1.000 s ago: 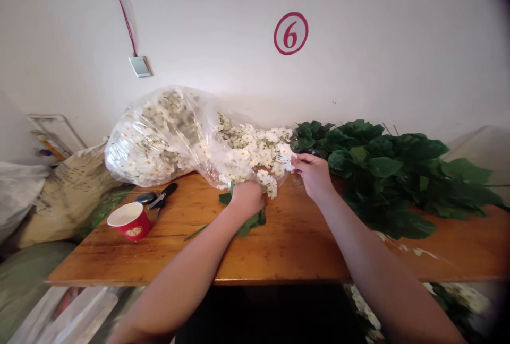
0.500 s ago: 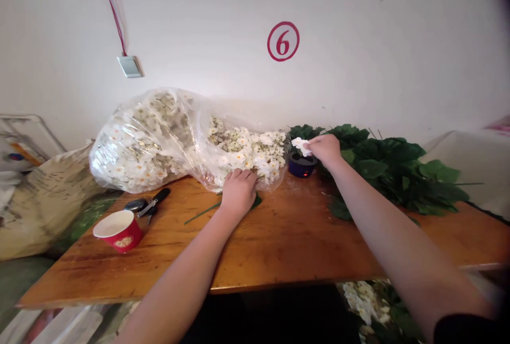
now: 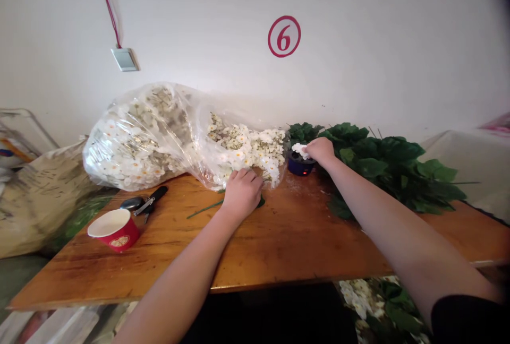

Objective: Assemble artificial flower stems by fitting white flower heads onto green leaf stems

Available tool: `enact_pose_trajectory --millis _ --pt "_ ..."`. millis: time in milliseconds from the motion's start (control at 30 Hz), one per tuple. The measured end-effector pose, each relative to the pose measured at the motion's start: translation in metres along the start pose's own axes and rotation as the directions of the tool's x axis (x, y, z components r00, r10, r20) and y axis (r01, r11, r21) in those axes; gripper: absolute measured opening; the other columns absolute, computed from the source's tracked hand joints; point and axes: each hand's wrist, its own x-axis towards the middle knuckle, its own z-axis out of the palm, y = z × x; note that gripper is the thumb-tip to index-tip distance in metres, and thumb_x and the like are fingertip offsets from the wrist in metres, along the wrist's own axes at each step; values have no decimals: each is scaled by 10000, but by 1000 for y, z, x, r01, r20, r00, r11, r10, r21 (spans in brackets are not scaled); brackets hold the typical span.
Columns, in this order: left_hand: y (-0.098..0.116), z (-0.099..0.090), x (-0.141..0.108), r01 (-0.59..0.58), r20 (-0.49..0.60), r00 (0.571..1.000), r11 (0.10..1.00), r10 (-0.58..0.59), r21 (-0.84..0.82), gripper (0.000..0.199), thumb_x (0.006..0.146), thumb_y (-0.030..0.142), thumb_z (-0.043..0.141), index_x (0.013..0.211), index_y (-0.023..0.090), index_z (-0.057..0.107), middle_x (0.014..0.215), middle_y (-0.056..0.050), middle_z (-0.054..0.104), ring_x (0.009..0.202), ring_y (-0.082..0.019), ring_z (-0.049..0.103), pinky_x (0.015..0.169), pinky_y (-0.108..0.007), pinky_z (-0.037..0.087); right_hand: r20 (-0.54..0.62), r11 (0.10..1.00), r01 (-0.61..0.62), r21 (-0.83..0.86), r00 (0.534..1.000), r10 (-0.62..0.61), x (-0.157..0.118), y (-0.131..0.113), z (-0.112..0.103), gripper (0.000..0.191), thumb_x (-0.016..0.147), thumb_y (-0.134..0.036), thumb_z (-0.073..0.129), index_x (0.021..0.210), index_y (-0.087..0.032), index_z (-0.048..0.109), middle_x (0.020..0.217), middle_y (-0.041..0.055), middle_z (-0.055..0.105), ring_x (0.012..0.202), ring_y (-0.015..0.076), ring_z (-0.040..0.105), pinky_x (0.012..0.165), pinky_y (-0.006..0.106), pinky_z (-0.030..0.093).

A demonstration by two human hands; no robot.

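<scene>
the right hand [image 3: 321,153] pinches white flowers [image 3: 300,151] above a dark blue pot [image 3: 298,167], seemingly to seat them there; the left hand [image 3: 242,194] curls over a green stem [image 3: 203,208] on the desk [image 3: 79,275], apparently steadying it, grip unclear.

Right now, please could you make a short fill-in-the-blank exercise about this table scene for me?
The round sign on the white wall shows the number ____. The paper cup on the wooden table is ____ on the outside. The right hand holds white flowers above a small ____ pot.

Missing words: 6; red; dark blue.
</scene>
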Motion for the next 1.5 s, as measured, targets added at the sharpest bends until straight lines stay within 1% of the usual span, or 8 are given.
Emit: enact_pose_trajectory --millis 267,433,633,967,1067,1233,1367,1500 --pt "-2 5 -1 15 53 999 997 -11 -78 178 893 230 504 810 194 657 779 -88 666 843 -247 550 740 -379 363 -95 985 -25 172 995 42 -10 -5 -9 135 649 -226 710 736 -132 755 567 78 672 614 211 657 565 267 455" --pt "-4 7 1 39 65 998 943 -19 -329 204 922 256 481 803 181 629 756 -63 643 792 -198 549 753 -326 398 -127 996 40 85 991 -29 -24 -2 -12 133 666 -246 678 619 -131 726 569 89 674 632 215 654 580 264 453" --pt "-10 15 -1 139 99 990 810 -101 -570 205 907 291 523 772 177 626 753 -36 635 746 -161 565 708 -274 412 -98 976 -38 216 993 60 -31 5 -4 158 666 -246 689 740 -121 753 528 69 658 522 187 631 509 245 448" --pt "-14 20 0 222 94 973 756 -209 -615 153 868 251 563 770 183 659 767 -20 667 733 -147 591 692 -254 416 -127 951 -57 305 987 100 -38 5 -14 97 628 -211 709 685 -136 736 486 42 626 503 170 610 488 235 442" --pt "-13 21 -1 227 109 973 776 -202 -588 168 867 266 561 750 183 648 754 -22 662 723 -151 588 687 -258 414 -134 863 -72 500 978 160 -50 -3 -18 83 595 -192 726 661 -142 717 492 26 618 477 160 586 463 244 447" --pt "-12 27 -4 253 138 967 754 -214 -606 152 842 256 574 729 189 651 748 -8 664 700 -138 577 674 -249 409 126 474 -138 869 990 58 -96 -24 -17 129 527 -157 744 649 -137 704 630 43 673 502 132 569 476 255 465" --pt "-11 33 -5 314 224 949 679 -220 -663 87 766 193 593 690 179 632 687 15 633 628 -116 535 622 -233 394 327 339 -277 899 940 -98 -132 -29 -6 117 514 -141 741 620 -142 692 582 28 629 507 125 552 449 242 421" --pt "-12 37 -4 351 264 936 619 -232 -703 60 694 138 569 702 173 617 677 23 603 622 -113 509 604 -230 383 391 227 -347 910 901 -189 -146 -28 7 87 540 -136 722 577 -164 649 583 -1 595 507 108 535 437 227 392"
